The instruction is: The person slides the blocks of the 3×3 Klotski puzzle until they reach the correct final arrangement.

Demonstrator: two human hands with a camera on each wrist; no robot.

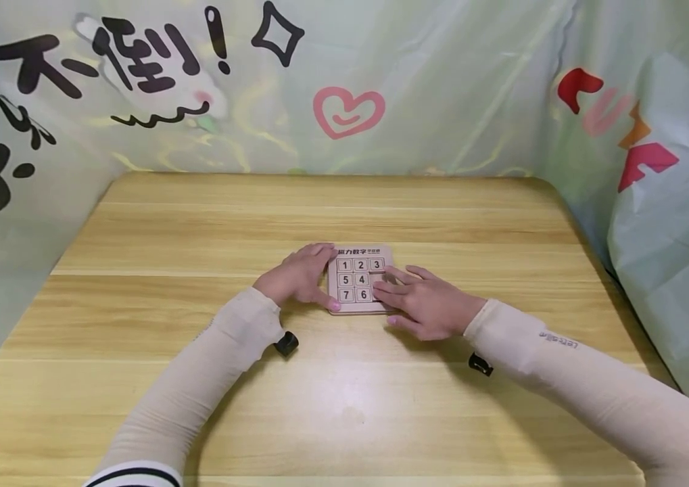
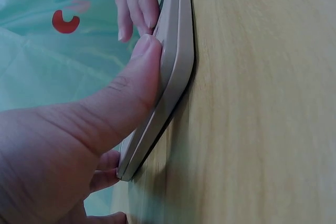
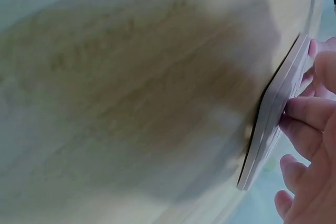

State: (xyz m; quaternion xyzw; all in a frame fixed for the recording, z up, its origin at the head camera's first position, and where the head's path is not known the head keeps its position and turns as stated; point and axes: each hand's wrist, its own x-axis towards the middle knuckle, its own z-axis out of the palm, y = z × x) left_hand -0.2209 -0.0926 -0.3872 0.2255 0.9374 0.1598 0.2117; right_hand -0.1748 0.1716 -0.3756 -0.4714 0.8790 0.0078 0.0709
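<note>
A pale pink sliding number puzzle [image 1: 359, 280] lies flat on the wooden table. Its visible tiles read 1, 2, 3 on top, 5 and 4 in the middle row, 7 and 6 below. My left hand [image 1: 300, 274] holds the puzzle by its left side, thumb on the near left corner and fingers at the far left corner. From the right, my right hand [image 1: 428, 304] reaches over the board with extended fingertips on the tile area, covering the right column below the 3. The left wrist view shows the thumb [image 2: 128, 95] pressed on the board's edge.
The wooden table [image 1: 344, 392] extends around the puzzle on every side. A printed pale green cloth [image 1: 441, 88] hangs behind it and along both sides. Small black wrist cameras show under the left sleeve [image 1: 216, 352] and the right sleeve [image 1: 575, 379].
</note>
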